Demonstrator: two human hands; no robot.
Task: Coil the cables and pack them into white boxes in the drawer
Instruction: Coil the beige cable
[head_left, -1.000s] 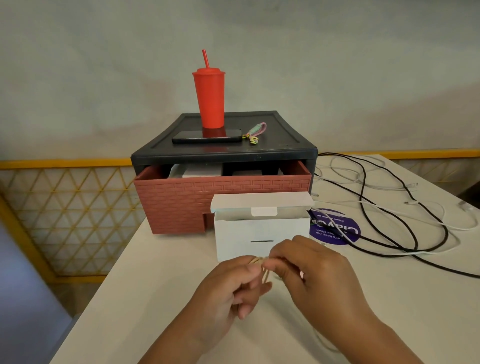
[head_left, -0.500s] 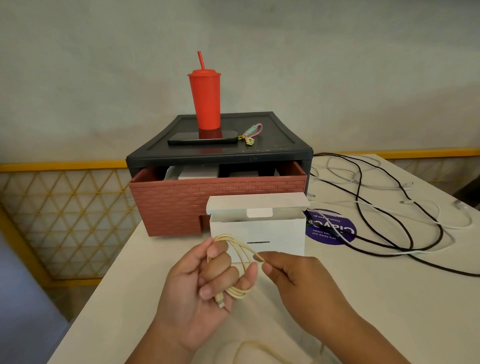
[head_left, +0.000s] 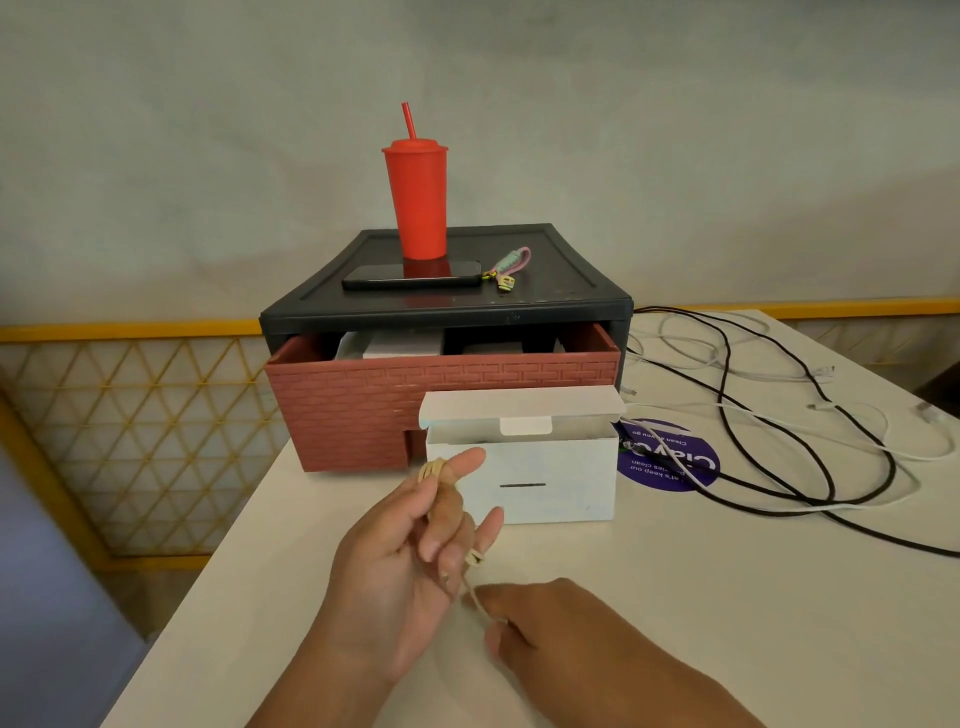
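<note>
Just before the open white box (head_left: 535, 478), near the surface's (head_left: 727, 597) front edge, the left hand (head_left: 405, 566) grips the coiled beige cable (head_left: 434, 469) while the right hand (head_left: 550, 631) pinches its loose strand.

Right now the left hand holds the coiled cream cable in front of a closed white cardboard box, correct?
No: the head view shows the white cardboard box open, lid flap raised; the left hand does hold the coiled cream cable in front of it.
</note>
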